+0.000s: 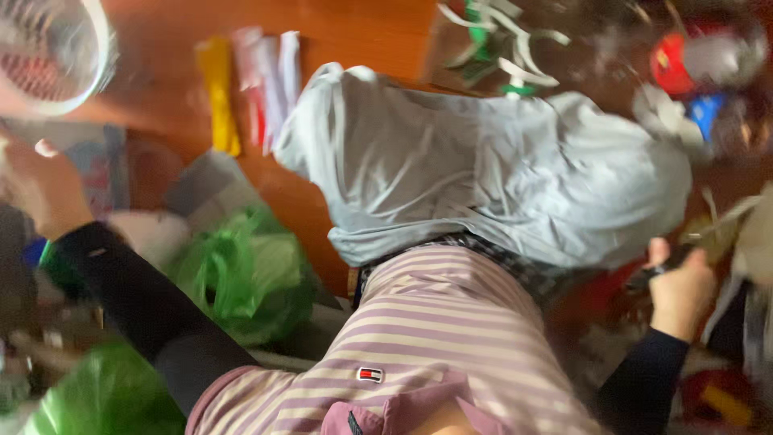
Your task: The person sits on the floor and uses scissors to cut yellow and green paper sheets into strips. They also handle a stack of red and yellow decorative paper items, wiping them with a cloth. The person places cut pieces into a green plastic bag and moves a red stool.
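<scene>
The view is blurred and looks down my own front: a purple-and-white striped shirt (435,338) and light blue-grey cloth (483,177) over my legs. My left hand (39,187), in a black sleeve, is raised at the far left below a white round fan grille (56,52); blur hides whether it holds anything. At the right edge, my right hand (683,292), also in a dark sleeve, has its thumb over a dark slim object (656,272) and grips it amid clutter.
Wooden floor (354,32) lies beyond my legs. Green plastic bags (245,270) sit at my left, with yellow and white packets (241,84) farther out. Green-and-white straps (503,48) and red, blue and white items (696,68) crowd the upper right.
</scene>
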